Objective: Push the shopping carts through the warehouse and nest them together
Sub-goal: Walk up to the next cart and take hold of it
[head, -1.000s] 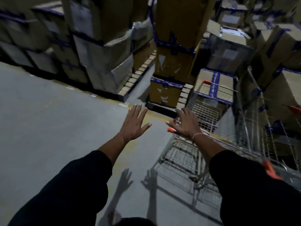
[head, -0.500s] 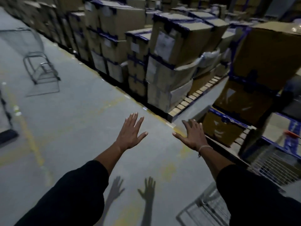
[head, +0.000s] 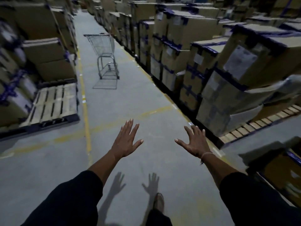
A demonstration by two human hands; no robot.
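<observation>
One wire shopping cart [head: 104, 53] stands alone far down the aisle, a little left of centre, its basket empty. My left hand [head: 127, 140] and my right hand [head: 193, 141] are stretched out in front of me over the bare floor, palms down, fingers spread, holding nothing. Both hands are far short of the cart. No other cart is in view.
Stacked cardboard boxes [head: 203, 51] on pallets line the right side of the aisle. More boxes [head: 40, 51] and a bare wooden pallet [head: 52, 105] sit on the left. Yellow floor lines [head: 87, 128] mark the grey concrete aisle. My foot [head: 158, 203] shows at the bottom.
The view has swung left, away from the carts beside the boxes, to face down the aisle. My right hand has left the cart handle; both hands now hover spread over the floor.
</observation>
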